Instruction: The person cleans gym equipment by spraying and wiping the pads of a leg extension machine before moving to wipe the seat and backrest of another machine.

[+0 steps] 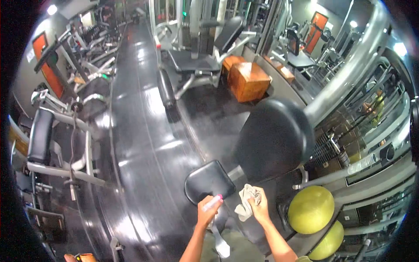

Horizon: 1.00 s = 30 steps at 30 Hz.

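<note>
My left hand (207, 211) is closed around what looks like a spray bottle (213, 203), with a whitish head and a pink tip; its body is mostly hidden by the fingers. In my right hand (259, 208) is a crumpled off-white cloth (247, 201), bunched in the fingers with one end hanging down. Just beyond my left hand lies the black padded seat (209, 181) of a gym machine. Its large black backrest (276, 139) rises past my right hand. Both hands appear apart from the pads.
A yellow-green exercise ball (311, 209) sits to the right, with another or its reflection (328, 241) below. Wooden boxes (249, 81) and a machine seat (192, 61) stand ahead. A padded bench (41, 134) is on the left beside the black floor (144, 144).
</note>
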### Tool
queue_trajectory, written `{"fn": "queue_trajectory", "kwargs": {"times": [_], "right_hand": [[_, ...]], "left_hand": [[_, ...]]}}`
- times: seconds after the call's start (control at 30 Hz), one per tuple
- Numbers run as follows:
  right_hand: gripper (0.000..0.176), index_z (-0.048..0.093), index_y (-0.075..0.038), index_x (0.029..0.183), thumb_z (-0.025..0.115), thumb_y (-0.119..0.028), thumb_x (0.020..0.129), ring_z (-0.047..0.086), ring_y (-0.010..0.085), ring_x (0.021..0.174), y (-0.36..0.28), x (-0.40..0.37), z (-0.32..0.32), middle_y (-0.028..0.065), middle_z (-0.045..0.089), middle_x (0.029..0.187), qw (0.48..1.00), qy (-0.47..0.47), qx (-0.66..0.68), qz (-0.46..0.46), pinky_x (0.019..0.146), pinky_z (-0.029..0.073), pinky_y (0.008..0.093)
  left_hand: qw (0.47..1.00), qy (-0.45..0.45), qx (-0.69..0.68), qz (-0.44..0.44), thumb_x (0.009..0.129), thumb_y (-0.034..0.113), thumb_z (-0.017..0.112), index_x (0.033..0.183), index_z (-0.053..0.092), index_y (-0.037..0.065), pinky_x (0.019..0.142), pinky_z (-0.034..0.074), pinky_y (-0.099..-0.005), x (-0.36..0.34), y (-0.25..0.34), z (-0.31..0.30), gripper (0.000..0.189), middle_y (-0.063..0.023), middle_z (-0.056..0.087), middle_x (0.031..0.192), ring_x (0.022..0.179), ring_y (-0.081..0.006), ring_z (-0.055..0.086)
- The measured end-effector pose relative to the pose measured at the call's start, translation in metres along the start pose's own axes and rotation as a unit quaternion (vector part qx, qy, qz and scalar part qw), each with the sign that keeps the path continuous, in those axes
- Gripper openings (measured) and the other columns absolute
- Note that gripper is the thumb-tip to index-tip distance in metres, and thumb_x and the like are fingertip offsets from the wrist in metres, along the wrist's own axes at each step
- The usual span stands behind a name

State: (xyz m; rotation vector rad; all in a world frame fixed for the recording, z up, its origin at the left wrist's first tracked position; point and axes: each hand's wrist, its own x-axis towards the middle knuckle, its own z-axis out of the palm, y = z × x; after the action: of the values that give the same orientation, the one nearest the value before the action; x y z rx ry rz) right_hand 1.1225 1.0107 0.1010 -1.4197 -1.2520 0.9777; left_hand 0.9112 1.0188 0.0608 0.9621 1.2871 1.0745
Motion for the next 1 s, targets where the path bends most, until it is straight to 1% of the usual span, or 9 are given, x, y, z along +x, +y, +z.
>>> {"fn": "queue_trajectory", "kwargs": {"times": [0.07,0.13,0.23,0.33,0.4,0.5,0.7,0.83,1.0], "right_hand": [[0.034,0.054,-0.003,0.117,0.063,-0.005,0.084,0.056,0.0144,0.103,-0.044,0.007,-0.014,0.0058,0.061,0.106,0.999,-0.012,-0.018,-0.033,0.092,0.044,0.0299],[0.034,0.055,-0.002,0.115,0.063,-0.006,0.082,0.056,0.0143,0.101,-0.096,0.019,-0.031,0.0056,0.061,0.104,0.997,-0.023,-0.036,-0.065,0.092,0.044,0.0300],[0.035,0.057,-0.002,0.114,0.066,-0.008,0.080,0.058,0.0142,0.098,-0.172,0.026,-0.056,0.0057,0.063,0.102,0.991,-0.050,-0.059,-0.113,0.090,0.045,0.0304],[0.036,0.057,-0.002,0.115,0.066,-0.004,0.080,0.061,0.0152,0.100,-0.227,0.037,-0.086,0.0082,0.065,0.104,0.983,-0.065,-0.065,-0.157,0.091,0.046,0.0304],[0.040,0.055,-0.002,0.117,0.067,-0.003,0.080,0.060,0.0153,0.102,-0.252,0.044,-0.107,0.0074,0.064,0.106,0.984,-0.089,-0.049,-0.143,0.092,0.045,0.0299],[0.042,0.054,-0.003,0.119,0.068,-0.003,0.079,0.060,0.0159,0.102,-0.273,0.065,-0.140,0.0075,0.064,0.107,0.975,-0.092,-0.063,-0.190,0.092,0.045,0.0304],[0.038,0.056,-0.002,0.113,0.063,-0.003,0.076,0.060,0.0147,0.098,-0.295,0.129,-0.197,0.0077,0.063,0.102,0.965,-0.155,-0.109,-0.182,0.090,0.045,0.0293],[0.036,0.058,-0.001,0.109,0.065,-0.007,0.074,0.062,0.0143,0.093,-0.297,0.180,-0.223,0.0080,0.067,0.100,0.939,-0.247,-0.130,-0.200,0.086,0.048,0.0299],[0.035,0.058,-0.003,0.109,0.068,-0.008,0.075,0.064,0.0196,0.087,-0.289,0.235,-0.240,0.0105,0.066,0.093,0.910,-0.311,-0.135,-0.238,0.082,0.049,0.0331]], "left_hand": [[1.000,0.004,-0.006,-0.007,0.083,0.020,0.074,0.073,0.062,0.004,0.047,0.042,-0.0252,-0.011,0.053,0.011,0.022,0.0002,0.053,0.062,0.048,-0.0082,0.051],[0.995,-0.020,0.038,0.095,0.085,0.019,0.071,0.072,0.061,0.003,0.047,0.041,-0.0262,-0.016,0.100,0.017,0.023,-0.0015,0.054,0.063,0.048,-0.0084,0.051],[0.988,-0.055,0.019,0.146,0.088,0.018,0.067,0.070,0.061,0.002,0.048,0.040,-0.0266,-0.021,0.166,0.035,0.026,-0.0039,0.054,0.063,0.049,-0.0087,0.051],[0.974,-0.058,0.056,0.213,0.085,0.009,0.066,0.075,0.064,-0.001,0.047,0.043,-0.0257,-0.023,0.212,0.055,0.015,-0.0048,0.062,0.067,0.047,-0.0102,0.054],[0.969,-0.056,0.100,0.219,0.089,0.020,0.064,0.073,0.063,-0.002,0.050,0.043,-0.0281,-0.016,0.227,0.066,0.027,-0.0061,0.060,0.064,0.050,-0.0114,0.053],[0.972,-0.050,0.138,0.185,0.091,0.034,0.063,0.066,0.059,-0.001,0.052,0.041,-0.0299,-0.017,0.267,0.085,0.043,-0.0064,0.056,0.057,0.053,-0.0119,0.051],[0.986,-0.021,0.114,0.121,0.091,0.037,0.060,0.070,0.065,0.000,0.048,0.040,-0.0299,-0.007,0.316,0.130,0.044,-0.0058,0.057,0.056,0.047,-0.0114,0.051],[0.969,0.040,0.130,0.208,0.092,0.038,0.059,0.070,0.066,0.002,0.044,0.039,-0.0280,0.022,0.320,0.166,0.043,-0.0036,0.059,0.056,0.046,-0.0100,0.052],[0.962,0.110,0.165,0.187,0.092,0.040,0.057,0.066,0.065,0.002,0.047,0.039,-0.0297,0.042,0.336,0.201,0.047,-0.0044,0.055,0.052,0.046,-0.0113,0.052]]}}
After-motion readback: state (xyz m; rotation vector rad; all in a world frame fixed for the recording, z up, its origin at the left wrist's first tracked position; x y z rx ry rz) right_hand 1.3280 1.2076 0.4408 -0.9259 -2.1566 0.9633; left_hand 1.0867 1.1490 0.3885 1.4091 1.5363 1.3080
